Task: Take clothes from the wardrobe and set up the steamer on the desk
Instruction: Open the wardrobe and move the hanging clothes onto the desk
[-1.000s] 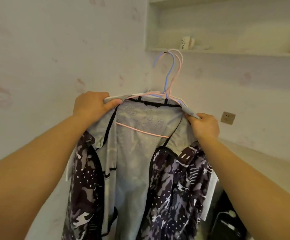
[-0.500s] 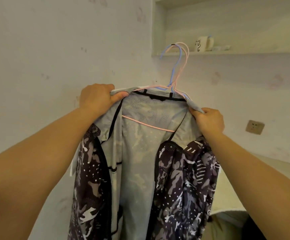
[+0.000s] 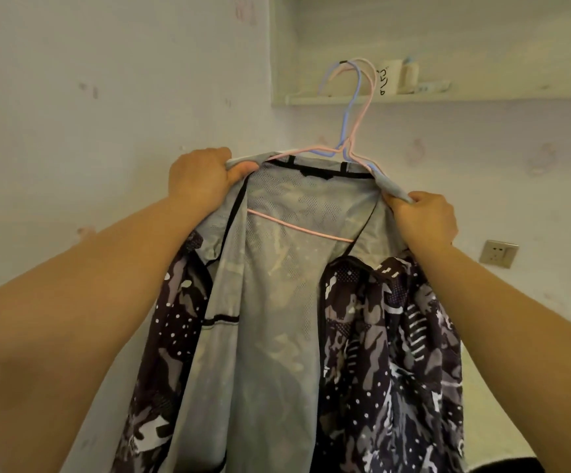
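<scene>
Head view: left hand (image 3: 199, 179) and right hand (image 3: 424, 218) each pinch a shoulder of the camouflage jacket (image 3: 277, 319), fingers closed on its collar edge, hangers (image 3: 352, 131) hooked on the shelf (image 3: 482, 96).

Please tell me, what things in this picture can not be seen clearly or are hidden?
Head view, the only one:
- Jacket: hem cut off by the bottom edge.
- Pink hanger and blue hanger: shoulder ends covered by the collar; whether the hooks rest on the shelf is unclear.
- Cup: its writing is too small to read.
- Left hand, right hand: fingertips hidden in the fabric.
</scene>
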